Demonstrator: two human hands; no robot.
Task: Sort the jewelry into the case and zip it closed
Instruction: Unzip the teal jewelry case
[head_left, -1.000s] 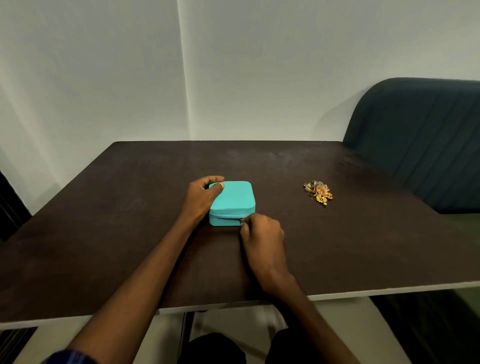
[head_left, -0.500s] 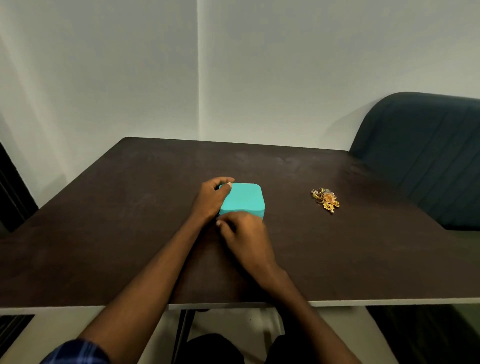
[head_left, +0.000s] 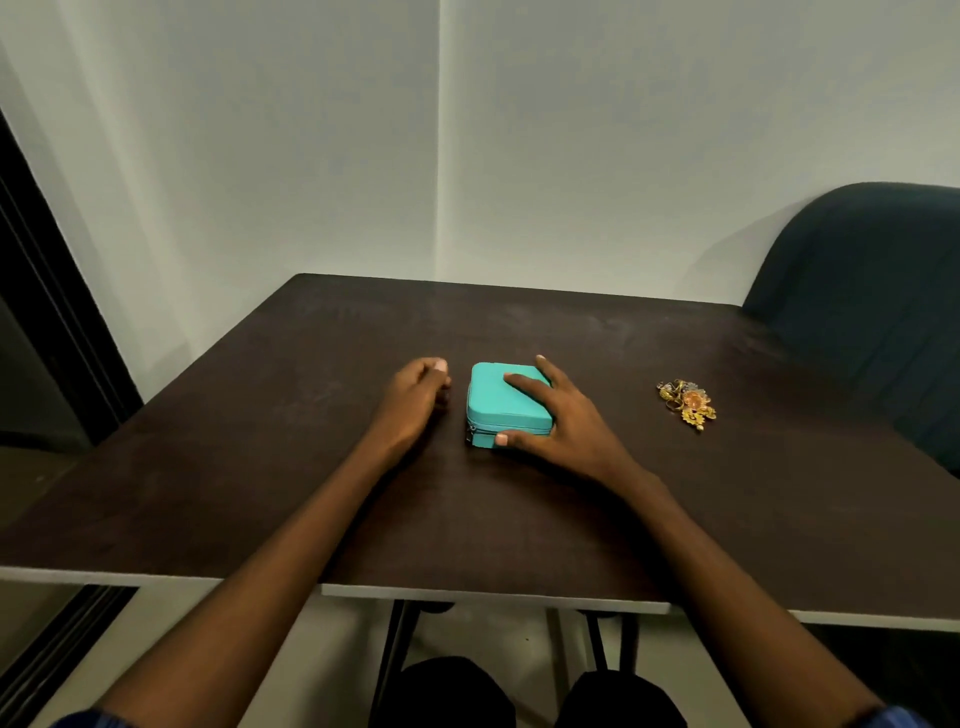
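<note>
A small teal jewelry case (head_left: 493, 408) lies with its lid down at the middle of the dark table (head_left: 311, 467). The zipper pull shows at its front left corner. My right hand (head_left: 561, 421) holds the case from the right, fingers spread over the lid and thumb pressed against the front side. Just left of the case, my left hand (head_left: 415, 397) rests on the table with its fingers curled and nothing in them; a narrow gap separates it from the case. A pile of gold jewelry (head_left: 687, 402) lies on the table to the right, apart from both hands.
A dark blue upholstered seat back (head_left: 872, 312) stands at the table's right side. A white wall rises behind the table's far edge. A dark door frame (head_left: 47, 322) is at the left. My knees show under the near table edge.
My right hand left the front zipper and now lies over the case's right side and lid. My left hand came off the case's left corner and sits beside it.
</note>
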